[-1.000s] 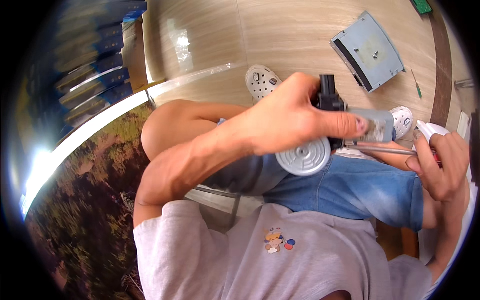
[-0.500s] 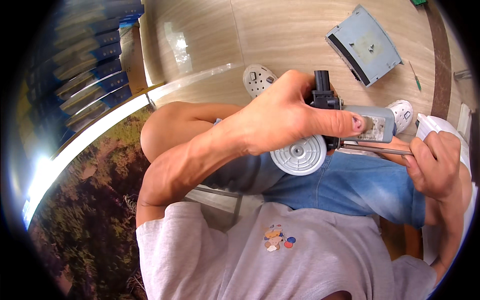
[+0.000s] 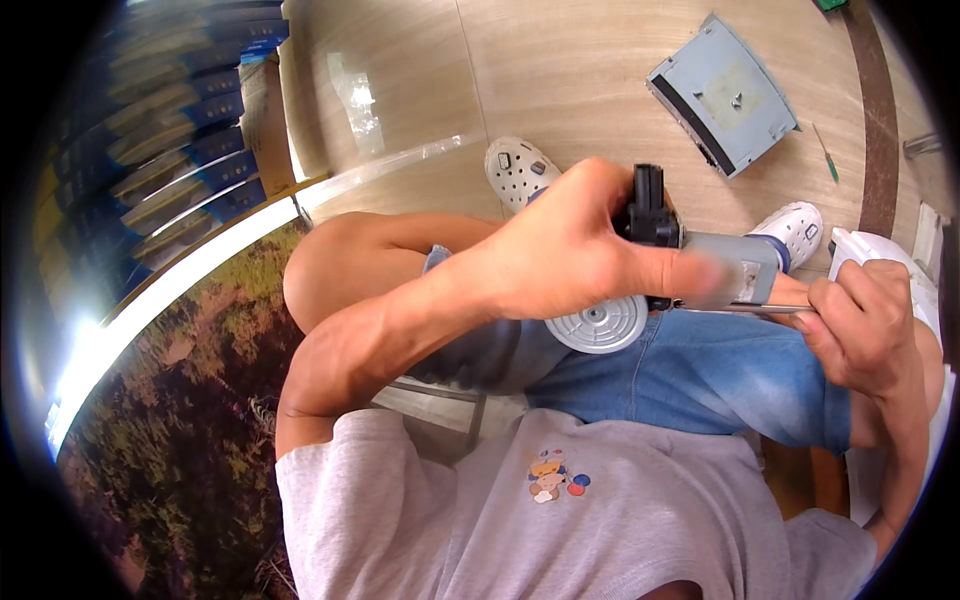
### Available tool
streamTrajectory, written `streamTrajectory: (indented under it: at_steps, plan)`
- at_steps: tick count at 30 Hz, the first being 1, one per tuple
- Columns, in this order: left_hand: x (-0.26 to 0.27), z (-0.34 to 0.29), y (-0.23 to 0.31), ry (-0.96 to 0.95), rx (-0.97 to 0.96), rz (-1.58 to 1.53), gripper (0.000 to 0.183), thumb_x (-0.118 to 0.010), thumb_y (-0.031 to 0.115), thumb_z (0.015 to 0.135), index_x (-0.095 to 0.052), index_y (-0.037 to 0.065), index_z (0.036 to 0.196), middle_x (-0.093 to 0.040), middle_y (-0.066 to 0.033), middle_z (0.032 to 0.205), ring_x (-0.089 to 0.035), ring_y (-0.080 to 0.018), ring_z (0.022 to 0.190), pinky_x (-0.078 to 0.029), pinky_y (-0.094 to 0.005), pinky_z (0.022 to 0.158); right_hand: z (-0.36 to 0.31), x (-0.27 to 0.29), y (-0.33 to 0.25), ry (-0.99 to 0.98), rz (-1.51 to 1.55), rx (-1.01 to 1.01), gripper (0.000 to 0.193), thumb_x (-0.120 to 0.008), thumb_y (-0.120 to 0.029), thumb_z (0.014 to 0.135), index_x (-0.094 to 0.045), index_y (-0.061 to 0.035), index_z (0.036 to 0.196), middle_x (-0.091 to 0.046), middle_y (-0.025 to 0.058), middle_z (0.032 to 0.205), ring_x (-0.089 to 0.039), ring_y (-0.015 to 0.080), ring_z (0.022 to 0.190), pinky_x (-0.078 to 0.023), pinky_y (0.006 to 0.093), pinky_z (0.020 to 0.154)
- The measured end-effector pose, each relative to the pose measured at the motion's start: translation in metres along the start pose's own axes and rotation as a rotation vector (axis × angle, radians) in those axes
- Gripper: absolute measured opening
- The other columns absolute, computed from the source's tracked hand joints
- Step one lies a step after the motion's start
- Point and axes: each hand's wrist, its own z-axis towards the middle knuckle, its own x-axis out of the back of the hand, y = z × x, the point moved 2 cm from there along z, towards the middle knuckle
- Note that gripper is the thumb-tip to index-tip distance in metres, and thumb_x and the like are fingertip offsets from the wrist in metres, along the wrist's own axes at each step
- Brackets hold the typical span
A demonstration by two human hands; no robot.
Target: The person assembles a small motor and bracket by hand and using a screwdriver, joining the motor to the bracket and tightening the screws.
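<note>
At my far left, blue boxes (image 3: 215,150) stand in a stack beyond a foliage-patterned surface (image 3: 170,450). My left hand (image 3: 590,245) is wrapped round the motor unit (image 3: 740,252), thumb along its grey can, holding it up over my denim shorts (image 3: 700,375), with a pale round disc (image 3: 598,325) showing below my palm and a black connector (image 3: 648,190) sticking up past my fingers. Against half a second ago, the connector sits lower in view and my thumb has blurred, so I judge that I'm shifting my hold. Farther off on the floor lies a silver metal case (image 3: 725,95). The screwdriver's shaft (image 3: 765,308) has come closer alongside the can; its inner end reaches the black housing, but I can't see what it meets. A thin green-handled tool (image 3: 831,165) lies on the floor beyond. My right hand (image 3: 862,320) pinches the screwdriver between thumb and curled fingers, its handle hidden. Nothing looks to have come off the unit, so the work there seems unfinished.
</note>
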Motion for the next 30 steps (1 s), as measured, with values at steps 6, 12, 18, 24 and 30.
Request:
streamTrajectory:
  at_steps: [6, 12, 18, 24, 30]
  plan:
    - [-0.004, 0.005, 0.007, 0.023, -0.017, -0.031, 0.042, -0.087, 0.026, 0.081, -0.065, -0.004, 0.102, -0.070, -0.0082, 0.081, -0.067, -0.0134, 0.072, -0.053, -0.0270, 0.066, 0.014, 0.049, 0.001, -0.069, 0.026, -0.106, 0.019, -0.074, -0.020, 0.073, -0.064, -0.0049, 0.080, -0.046, 0.0074, 0.066, -0.046, 0.0243, 0.054, -0.033, 0.0380, 0.054]
    - [-0.004, 0.007, 0.016, 0.057, -0.127, -0.053, 0.040, -0.087, 0.021, 0.080, -0.065, 0.000, 0.105, -0.069, -0.0040, 0.083, -0.066, -0.0103, 0.076, -0.053, -0.0249, 0.068, 0.000, 0.069, 0.030, 0.061, 0.233, -0.121, 0.018, -0.071, -0.020, 0.088, -0.071, -0.0082, 0.101, -0.059, 0.0075, 0.071, -0.054, 0.0221, 0.057, -0.039, 0.0332, 0.053]
    - [-0.011, 0.010, 0.016, 0.010, -0.163, 0.037, 0.038, -0.088, 0.017, 0.079, -0.067, 0.002, 0.106, -0.070, -0.0008, 0.089, -0.063, -0.0065, 0.080, -0.051, -0.0235, 0.073, 0.006, 0.055, 0.014, 0.156, 0.154, -0.118, 0.023, -0.070, -0.010, 0.076, -0.070, 0.0004, 0.097, -0.052, 0.0079, 0.067, -0.049, 0.0211, 0.051, -0.034, 0.0354, 0.048]
    - [-0.014, 0.010, 0.008, 0.020, -0.237, -0.013, 0.039, -0.087, 0.024, 0.081, -0.066, 0.000, 0.103, -0.065, 0.0012, 0.081, -0.058, -0.0050, 0.073, -0.047, -0.0233, 0.065, -0.004, 0.053, 0.015, 0.115, 0.185, -0.138, 0.028, -0.071, -0.010, 0.073, -0.070, 0.0007, 0.099, -0.053, 0.0078, 0.069, -0.049, 0.0234, 0.055, -0.034, 0.0372, 0.054]
    - [-0.015, 0.011, 0.004, 0.009, -0.238, 0.004, 0.040, -0.087, 0.027, 0.082, -0.067, -0.001, 0.102, -0.063, 0.0021, 0.077, -0.056, -0.0040, 0.070, -0.045, -0.0221, 0.060, 0.010, 0.054, 0.007, 0.189, 0.104, -0.022, 0.025, -0.076, -0.007, 0.070, -0.070, 0.0002, 0.093, -0.048, 0.0059, 0.065, -0.049, 0.0182, 0.048, -0.034, 0.0349, 0.042]
